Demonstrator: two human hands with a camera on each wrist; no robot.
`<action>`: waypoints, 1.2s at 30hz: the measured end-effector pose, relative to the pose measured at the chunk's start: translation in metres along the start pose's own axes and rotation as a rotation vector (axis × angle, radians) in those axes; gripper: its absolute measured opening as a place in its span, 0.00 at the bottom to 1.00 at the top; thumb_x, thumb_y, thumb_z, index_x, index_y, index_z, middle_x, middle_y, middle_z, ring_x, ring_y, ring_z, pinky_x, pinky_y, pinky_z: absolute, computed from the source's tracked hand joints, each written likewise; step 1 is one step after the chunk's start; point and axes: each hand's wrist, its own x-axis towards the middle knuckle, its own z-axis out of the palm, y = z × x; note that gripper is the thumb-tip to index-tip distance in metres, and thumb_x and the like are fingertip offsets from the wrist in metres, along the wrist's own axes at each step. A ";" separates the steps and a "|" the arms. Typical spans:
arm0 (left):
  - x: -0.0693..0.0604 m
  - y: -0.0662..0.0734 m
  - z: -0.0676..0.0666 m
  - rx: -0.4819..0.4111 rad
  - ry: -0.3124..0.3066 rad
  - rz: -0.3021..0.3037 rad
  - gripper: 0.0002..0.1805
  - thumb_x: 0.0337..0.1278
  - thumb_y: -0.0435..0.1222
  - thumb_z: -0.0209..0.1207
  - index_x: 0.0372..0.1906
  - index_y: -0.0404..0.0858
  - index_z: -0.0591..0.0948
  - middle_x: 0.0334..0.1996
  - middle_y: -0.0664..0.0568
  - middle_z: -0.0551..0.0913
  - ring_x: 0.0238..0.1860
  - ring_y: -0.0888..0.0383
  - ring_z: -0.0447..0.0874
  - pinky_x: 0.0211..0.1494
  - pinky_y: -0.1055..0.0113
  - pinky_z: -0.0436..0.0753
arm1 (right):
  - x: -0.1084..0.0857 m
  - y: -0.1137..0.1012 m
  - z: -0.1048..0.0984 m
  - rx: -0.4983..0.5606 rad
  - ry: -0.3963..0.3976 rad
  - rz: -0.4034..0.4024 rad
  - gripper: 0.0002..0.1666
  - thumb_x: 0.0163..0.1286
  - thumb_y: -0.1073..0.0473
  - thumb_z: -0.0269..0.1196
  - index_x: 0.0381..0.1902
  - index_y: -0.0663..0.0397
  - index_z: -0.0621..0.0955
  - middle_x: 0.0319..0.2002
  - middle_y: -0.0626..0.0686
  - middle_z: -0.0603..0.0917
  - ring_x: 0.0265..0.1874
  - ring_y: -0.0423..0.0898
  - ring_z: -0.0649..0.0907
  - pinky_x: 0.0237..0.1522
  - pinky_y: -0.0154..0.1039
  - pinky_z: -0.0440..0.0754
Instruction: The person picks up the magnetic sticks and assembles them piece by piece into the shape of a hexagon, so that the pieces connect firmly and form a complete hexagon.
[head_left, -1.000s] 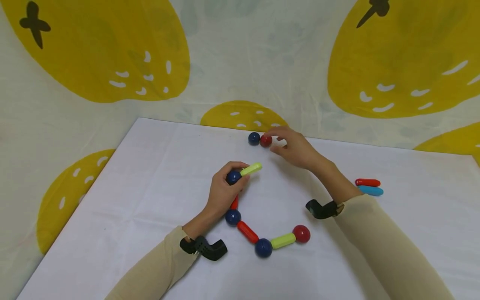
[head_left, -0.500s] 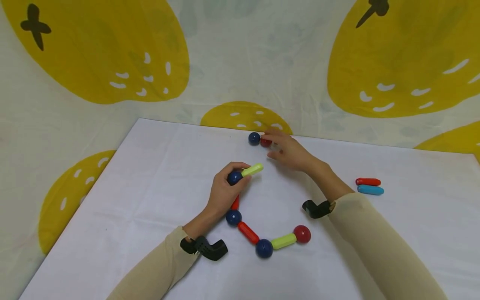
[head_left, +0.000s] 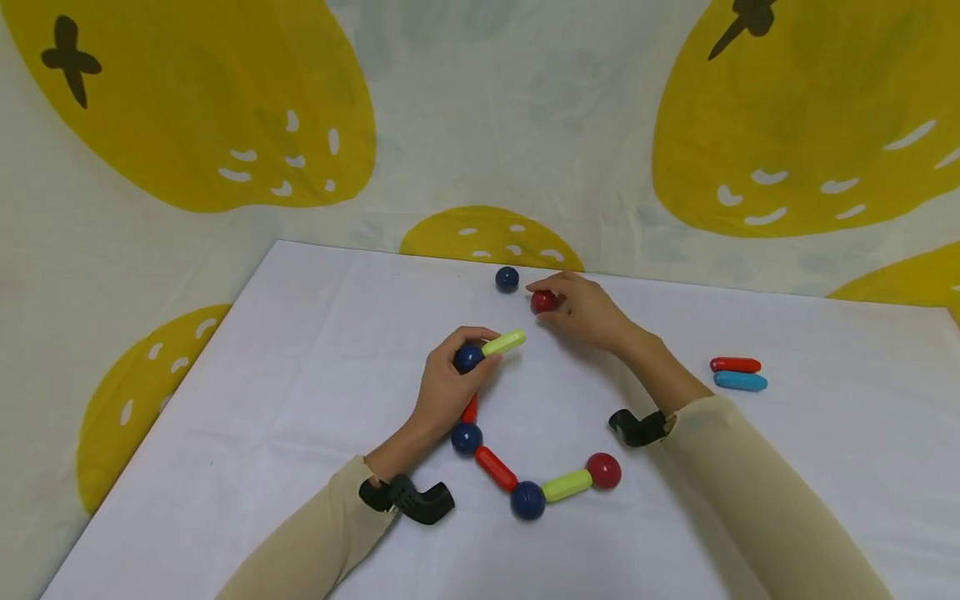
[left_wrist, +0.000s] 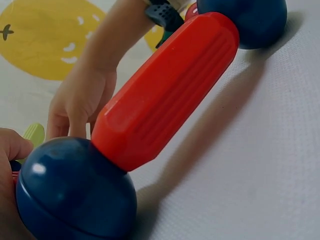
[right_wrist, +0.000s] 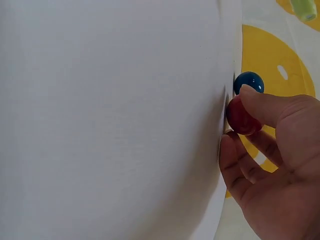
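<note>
My left hand (head_left: 450, 375) grips a blue ball (head_left: 468, 358) at the upper end of a chain of balls and magnetic-looking rods. From that ball a yellow-green rod (head_left: 504, 342) sticks out past the fingertips. Below the hand the chain lies on the white surface: a blue ball (head_left: 467, 438), a red rod (head_left: 496, 469), another blue ball (head_left: 528, 501), a yellow-green rod (head_left: 567, 486) and a red ball (head_left: 603, 471). My right hand (head_left: 588, 312) pinches a loose red ball (right_wrist: 243, 116) between thumb and fingers, near the surface's far edge.
A loose blue ball (head_left: 507, 279) sits at the far edge, left of my right hand. On the right lie a red rod (head_left: 736, 364) and a blue rod (head_left: 741, 381) side by side. Behind the white table (head_left: 337, 292) hangs a patterned cloth (head_left: 510, 125).
My right hand has closed around the loose red ball and drawn it toward me and slightly right, apart from the blue one. My left hand stays nearly still.
</note>
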 end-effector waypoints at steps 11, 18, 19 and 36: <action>0.001 -0.001 -0.001 0.006 0.003 -0.005 0.13 0.59 0.37 0.63 0.50 0.46 0.80 0.40 0.53 0.80 0.44 0.57 0.75 0.49 0.61 0.73 | -0.024 0.004 0.002 0.037 0.052 0.009 0.23 0.64 0.61 0.66 0.58 0.54 0.79 0.47 0.56 0.81 0.41 0.51 0.79 0.44 0.46 0.78; 0.000 0.000 0.000 0.012 0.007 -0.013 0.13 0.59 0.37 0.63 0.49 0.48 0.80 0.39 0.53 0.80 0.43 0.57 0.75 0.49 0.61 0.74 | -0.037 0.004 0.000 0.102 0.086 0.074 0.25 0.64 0.60 0.66 0.60 0.53 0.77 0.50 0.55 0.80 0.44 0.52 0.80 0.48 0.48 0.79; 0.000 0.000 0.000 0.012 0.008 -0.013 0.13 0.59 0.37 0.63 0.49 0.48 0.80 0.39 0.53 0.79 0.43 0.57 0.75 0.49 0.61 0.73 | -0.038 0.003 -0.001 0.115 0.088 0.089 0.26 0.65 0.59 0.66 0.61 0.52 0.76 0.51 0.55 0.80 0.45 0.52 0.80 0.48 0.48 0.79; 0.001 0.000 -0.001 -0.004 0.001 0.002 0.13 0.59 0.36 0.63 0.50 0.46 0.80 0.40 0.53 0.79 0.44 0.57 0.75 0.49 0.61 0.73 | -0.055 -0.004 -0.002 0.492 0.047 0.004 0.22 0.67 0.63 0.62 0.59 0.55 0.73 0.52 0.54 0.77 0.44 0.49 0.80 0.44 0.34 0.80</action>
